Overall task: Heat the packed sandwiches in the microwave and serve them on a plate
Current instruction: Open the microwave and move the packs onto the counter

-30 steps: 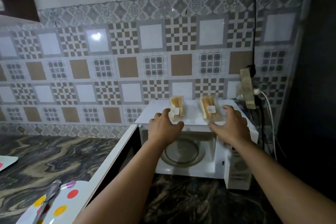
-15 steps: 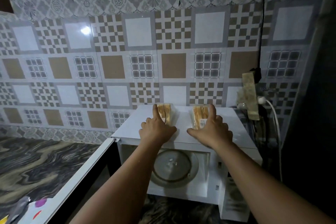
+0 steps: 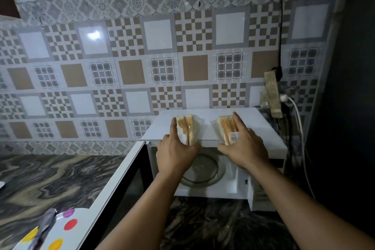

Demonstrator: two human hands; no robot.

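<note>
Two packed sandwiches in clear wrap lie on top of the white microwave (image 3: 269, 128). My left hand (image 3: 174, 154) is closed around the left sandwich (image 3: 187, 126), thumb and fingers on its sides. My right hand (image 3: 245, 148) grips the right sandwich (image 3: 226, 128), which has a small label near my fingers. Both packs sit at the front edge of the microwave top. Below them the microwave cavity stands open, showing its round glass turntable (image 3: 209, 170). A white plate with coloured dots (image 3: 67, 227) lies at the lower left.
The microwave door (image 3: 113, 184) swings out to the left over the dark marbled counter (image 3: 50, 178). A utensil (image 3: 43, 227) rests on the dotted plate. A power strip (image 3: 273, 95) with cables hangs right of the microwave. A dark wall stands at the far right.
Both hands have moved from resting on the sandwiches to closing around them, and the packs have slid toward the front edge of the microwave top. The camera has shifted slightly.
</note>
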